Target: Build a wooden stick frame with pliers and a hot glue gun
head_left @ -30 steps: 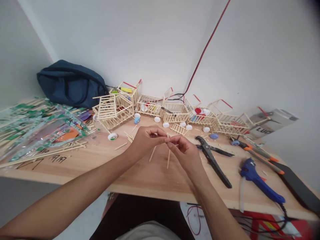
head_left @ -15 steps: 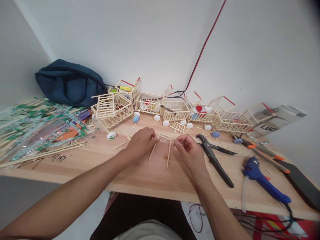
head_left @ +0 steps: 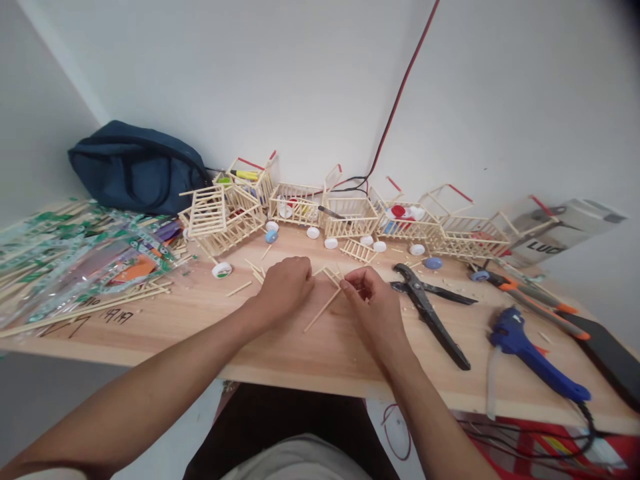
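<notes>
A three-sided frame of thin wooden sticks (head_left: 323, 311) lies on the table between my hands, turned at an angle. My left hand (head_left: 289, 285) is closed at the frame's left side, with its fingers curled down and covering that leg. My right hand (head_left: 373, 297) pinches a short wooden stick (head_left: 339, 269) by the frame's right corner. The fingertips there hide part of the joint, so whether the stick touches the frame I cannot tell.
Several small stick carts (head_left: 350, 217) with bottle-cap wheels line the wall. Black pliers (head_left: 430, 313) and a blue glue gun (head_left: 535, 360) lie right. Wrapped sticks (head_left: 75, 267) and a blue bag (head_left: 140, 167) are left. A slatted stick panel (head_left: 358, 251) lies behind my hands.
The stick frame has turned, its near end swinging left. My right hand has moved left with its stick to the frame's corner. My left hand has closed over the frame's left leg.
</notes>
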Demonstrator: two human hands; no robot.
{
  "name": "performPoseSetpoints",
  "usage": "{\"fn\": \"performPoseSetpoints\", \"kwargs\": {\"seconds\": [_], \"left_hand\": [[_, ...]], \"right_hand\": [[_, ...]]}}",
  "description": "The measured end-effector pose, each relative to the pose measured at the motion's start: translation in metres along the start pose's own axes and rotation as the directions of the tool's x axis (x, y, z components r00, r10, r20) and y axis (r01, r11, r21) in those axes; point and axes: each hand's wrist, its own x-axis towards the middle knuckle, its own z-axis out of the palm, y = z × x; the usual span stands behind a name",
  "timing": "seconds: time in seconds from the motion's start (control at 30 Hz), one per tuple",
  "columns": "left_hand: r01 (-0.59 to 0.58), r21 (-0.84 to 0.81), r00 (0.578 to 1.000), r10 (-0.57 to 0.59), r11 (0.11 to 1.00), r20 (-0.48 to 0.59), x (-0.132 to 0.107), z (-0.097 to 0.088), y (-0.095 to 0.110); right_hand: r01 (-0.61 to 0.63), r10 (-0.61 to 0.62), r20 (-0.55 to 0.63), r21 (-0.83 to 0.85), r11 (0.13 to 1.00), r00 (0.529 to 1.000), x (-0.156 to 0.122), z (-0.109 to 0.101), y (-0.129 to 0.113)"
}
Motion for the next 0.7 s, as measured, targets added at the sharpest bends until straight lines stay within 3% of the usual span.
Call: {"fn": "performPoseSetpoints", "kwargs": {"seconds": [0.2,0.27,0.37,0.5,0.7], "left_hand": [[0.1,-0.383,0.995,-0.085,0.918,0.056,0.006,-0.006,0.002],[0.175,-0.537,0.984,-0.133,0.825,0.116,0.008,-0.008,0.003],[0.319,-0.725,0.947,-0.172,0.61,0.272,0.007,-0.011,0.007],[0.385,-0.832,0.923,-0.146,0.4,0.356,0.005,-0.012,0.009],[0.398,-0.872,0.917,-0.088,0.286,0.39,0.003,-0.012,0.008]], "right_hand": [[0.034,-0.035,-0.068,-0.018,0.999,0.997,-0.004,-0.003,-0.006],[0.056,-0.062,-0.101,-0.056,0.997,0.993,-0.005,-0.005,-0.008],[0.114,-0.131,-0.128,-0.127,0.985,0.983,-0.006,-0.005,-0.009],[0.181,-0.213,-0.14,-0.209,0.961,0.967,-0.006,-0.005,-0.007],[0.183,-0.23,-0.156,-0.271,0.945,0.961,-0.006,-0.005,-0.006]]}}
